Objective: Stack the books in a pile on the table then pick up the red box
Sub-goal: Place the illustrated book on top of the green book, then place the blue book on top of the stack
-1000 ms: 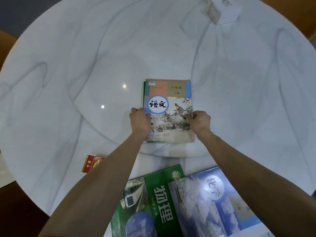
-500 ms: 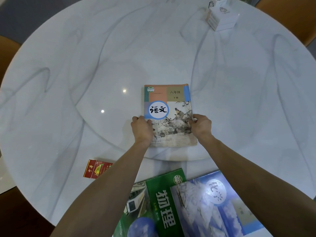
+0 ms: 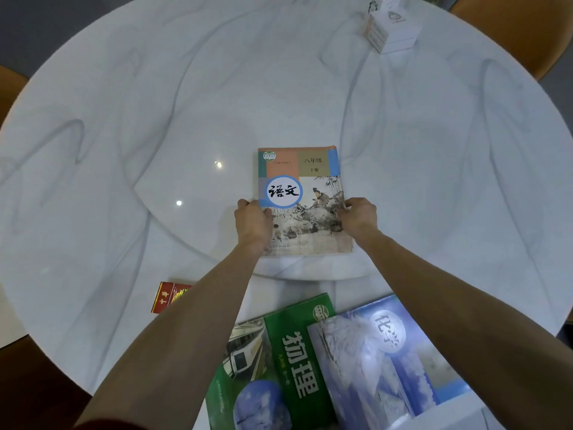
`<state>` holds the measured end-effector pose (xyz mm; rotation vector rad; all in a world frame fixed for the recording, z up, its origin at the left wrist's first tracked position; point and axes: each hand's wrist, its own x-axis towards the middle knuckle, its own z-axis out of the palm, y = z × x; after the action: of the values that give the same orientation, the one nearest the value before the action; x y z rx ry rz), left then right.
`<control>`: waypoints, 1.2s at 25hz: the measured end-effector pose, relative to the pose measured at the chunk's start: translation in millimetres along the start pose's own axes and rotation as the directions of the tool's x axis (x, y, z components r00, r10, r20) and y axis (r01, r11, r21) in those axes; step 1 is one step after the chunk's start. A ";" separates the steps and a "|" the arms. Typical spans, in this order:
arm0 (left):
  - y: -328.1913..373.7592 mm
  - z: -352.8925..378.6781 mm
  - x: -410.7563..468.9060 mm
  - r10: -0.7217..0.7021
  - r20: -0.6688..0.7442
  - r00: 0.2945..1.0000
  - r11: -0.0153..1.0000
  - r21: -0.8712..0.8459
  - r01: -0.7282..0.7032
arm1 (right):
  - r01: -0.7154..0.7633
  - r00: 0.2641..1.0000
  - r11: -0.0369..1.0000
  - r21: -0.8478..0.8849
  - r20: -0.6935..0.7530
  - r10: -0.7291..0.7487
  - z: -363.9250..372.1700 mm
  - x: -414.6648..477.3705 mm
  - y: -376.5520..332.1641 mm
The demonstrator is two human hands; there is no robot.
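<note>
A: How do the arms sit?

B: Both forearms reach forward from the near edge, bare, over the round marbled surface (image 3: 124, 119). The left hand (image 3: 252, 223) is at the left edge of the top book (image 3: 302, 200), knuckles up, fingers curled around that edge. The right hand (image 3: 359, 217) mirrors it on the right edge, thumb side toward the cover.

A: And the grip on each side?

B: Each hand is closed on the book's side edge, pinching it from left and right. The book lies flat on the raised round centre plate of the surface, cover up, printed with large black characters in a blue ring.

A: Is there anything under it?

B: I cannot tell; no second cover clearly shows beneath it.

A: Where are the other books?

B: A green book (image 3: 279, 361) and a blue book (image 3: 381, 361) lie near the front edge, the blue one overlapping the green one's right side. Both are cut off by the bottom of the frame, and the right forearm crosses the blue one's corner.

A: The red box?

B: The red box (image 3: 169, 296) lies flat on the surface to the left of the left forearm, which hides its right end. A white box (image 3: 392, 29) stands far off at the top, partly cut by the frame.
</note>
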<state>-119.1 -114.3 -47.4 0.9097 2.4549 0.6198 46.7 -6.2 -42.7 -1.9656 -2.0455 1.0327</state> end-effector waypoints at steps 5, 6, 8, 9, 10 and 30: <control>2.6 -10.6 -15.3 0.187 -0.045 0.981 0.962 0.213 -0.173 | 0.031 0.999 0.984 -0.174 0.035 -0.026 -8.9 -21.4 11.7; 4.0 -11.7 -18.2 0.243 -0.030 0.970 0.938 0.261 -0.227 | 0.053 0.998 0.973 -0.224 0.028 -0.048 -10.5 -25.7 14.3; 8.0 -11.7 -25.3 0.350 0.030 0.936 0.871 0.359 -0.337 | 0.108 0.994 0.935 -0.338 0.008 -0.112 -14.6 -36.7 20.1; 10.6 -11.1 -28.7 0.396 0.068 0.916 0.834 0.392 -0.389 | 0.139 0.988 0.909 -0.392 -0.003 -0.153 -16.9 -42.7 23.6; 13.6 -10.3 -32.3 0.433 0.106 0.895 0.800 0.411 -0.436 | 0.169 0.981 0.883 -0.439 -0.010 -0.193 -19.2 -49.0 27.6; 47.8 79.9 -152.5 0.639 0.519 0.568 0.506 0.272 -0.818 | -0.096 0.980 0.912 -0.398 -0.201 0.016 -19.8 -208.9 176.8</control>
<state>51.9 -166.3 -47.0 2.1524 1.7904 0.0134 236.0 -204.7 -48.0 -2.2192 -2.2403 0.4152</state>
